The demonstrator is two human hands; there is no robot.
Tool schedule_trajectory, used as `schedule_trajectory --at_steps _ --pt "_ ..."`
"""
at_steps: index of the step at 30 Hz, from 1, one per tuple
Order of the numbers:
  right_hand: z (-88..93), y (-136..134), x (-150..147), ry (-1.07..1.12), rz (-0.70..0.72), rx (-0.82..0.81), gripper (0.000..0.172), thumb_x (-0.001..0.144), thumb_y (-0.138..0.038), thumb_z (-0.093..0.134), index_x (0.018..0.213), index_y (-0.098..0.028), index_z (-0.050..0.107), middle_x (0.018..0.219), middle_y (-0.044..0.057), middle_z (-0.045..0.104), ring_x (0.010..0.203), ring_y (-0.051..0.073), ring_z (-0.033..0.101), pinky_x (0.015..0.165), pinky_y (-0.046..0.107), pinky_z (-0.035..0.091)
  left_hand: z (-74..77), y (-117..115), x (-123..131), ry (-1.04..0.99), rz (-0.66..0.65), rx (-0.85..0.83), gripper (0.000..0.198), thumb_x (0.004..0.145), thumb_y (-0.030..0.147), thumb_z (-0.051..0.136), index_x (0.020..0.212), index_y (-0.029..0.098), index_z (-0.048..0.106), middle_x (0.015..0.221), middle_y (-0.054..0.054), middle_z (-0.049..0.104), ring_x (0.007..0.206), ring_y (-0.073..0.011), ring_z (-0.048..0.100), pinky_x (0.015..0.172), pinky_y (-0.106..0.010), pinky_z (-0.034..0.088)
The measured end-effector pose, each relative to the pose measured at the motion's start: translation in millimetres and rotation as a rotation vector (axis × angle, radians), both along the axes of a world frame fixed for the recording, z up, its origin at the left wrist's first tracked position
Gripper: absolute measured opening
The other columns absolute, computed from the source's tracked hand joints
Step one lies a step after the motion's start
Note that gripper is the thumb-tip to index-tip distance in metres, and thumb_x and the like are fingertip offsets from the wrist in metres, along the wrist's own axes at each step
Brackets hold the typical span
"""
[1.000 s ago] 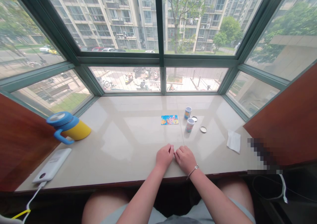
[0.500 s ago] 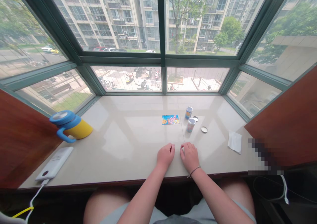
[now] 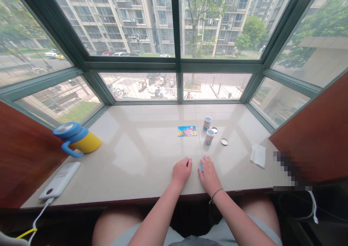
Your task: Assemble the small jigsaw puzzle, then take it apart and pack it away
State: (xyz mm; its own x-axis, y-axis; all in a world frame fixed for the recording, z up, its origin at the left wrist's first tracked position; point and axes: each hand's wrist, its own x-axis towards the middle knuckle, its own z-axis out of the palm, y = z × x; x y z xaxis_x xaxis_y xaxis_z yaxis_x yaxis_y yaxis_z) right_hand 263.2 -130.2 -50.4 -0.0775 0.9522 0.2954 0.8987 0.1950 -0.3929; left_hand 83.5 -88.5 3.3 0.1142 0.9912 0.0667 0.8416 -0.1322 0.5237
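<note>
The right hand (image 3: pixel 208 175) has opened flat, fingers over a small blue piece (image 3: pixel 201 169) on the pale stone sill (image 3: pixel 141 148). The left hand (image 3: pixel 182 170) is curled; whether it holds anything is unclear. A picture card (image 3: pixel 187 131) lies at twelve o'clock, two small tins (image 3: pixel 210 137) at one.

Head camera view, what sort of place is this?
Probably an upper-floor flat's bay window: a beige polished stone sill under green-framed windows, with tall apartment blocks outside and parked scooters far below.

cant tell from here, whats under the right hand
A small blue piece pokes out beside the right hand, on the pale sill. The hand covers the rest, so its shape and any print cannot be seen.
</note>
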Motion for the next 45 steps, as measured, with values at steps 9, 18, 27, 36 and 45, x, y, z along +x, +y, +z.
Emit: schedule_trajectory --at_steps 9,18,27,36,45 --pt "12.9 47.5 -14.8 0.093 0.112 0.087 0.033 0.097 -0.012 0.042 0.117 -0.020 0.067 0.125 0.013 0.063 0.123 0.025 0.054 0.108 0.044 0.044 -6.1 1.7 -0.5 0.015 0.009 0.023 0.040 0.106 0.040 0.036 0.080 0.023 0.062 0.076 -0.004 0.068 0.068 -0.0171 0.057 0.063 -0.030 0.024" --pt "29.8 46.7 -23.0 -0.047 -0.086 0.003 0.014 0.098 -0.021 0.055 0.100 -0.024 0.068 0.095 0.005 0.065 0.096 0.021 0.054 0.090 0.035 0.032 -2.7 1.2 -0.2 0.023 0.009 0.000 0.042 0.107 0.041 0.034 0.080 0.023 0.061 0.078 -0.005 0.069 0.069 -0.0175 0.057 0.063 -0.030 0.025" --pt "52.5 23.3 -20.8 -0.066 -0.233 0.038 0.027 0.099 -0.039 0.056 0.121 -0.026 0.064 0.122 0.012 0.062 0.111 0.028 0.054 0.100 0.045 0.031 -3.3 1.5 -0.9 0.012 0.001 0.009 0.041 0.107 0.041 0.034 0.080 0.023 0.060 0.076 -0.003 0.067 0.068 -0.0171 0.057 0.062 -0.029 0.025" --pt "32.2 13.4 -14.8 -0.179 -0.371 -0.106 0.062 0.092 -0.067 0.057 0.130 -0.018 0.059 0.110 0.020 0.060 0.092 0.033 0.059 0.074 0.041 0.042 2.6 1.2 0.3 0.004 0.012 -0.026 0.039 0.106 0.038 0.037 0.079 0.023 0.061 0.075 -0.004 0.067 0.068 -0.0175 0.057 0.063 -0.029 0.025" --pt "27.7 37.8 -8.9 -0.183 -0.236 -0.017 0.023 0.102 -0.041 0.050 0.105 -0.021 0.061 0.099 0.010 0.059 0.083 0.023 0.054 0.072 0.032 0.038 -1.4 1.1 -1.4 0.001 0.000 0.017 0.038 0.106 0.038 0.038 0.078 0.023 0.060 0.073 -0.003 0.066 0.067 -0.0170 0.057 0.063 -0.029 0.025"
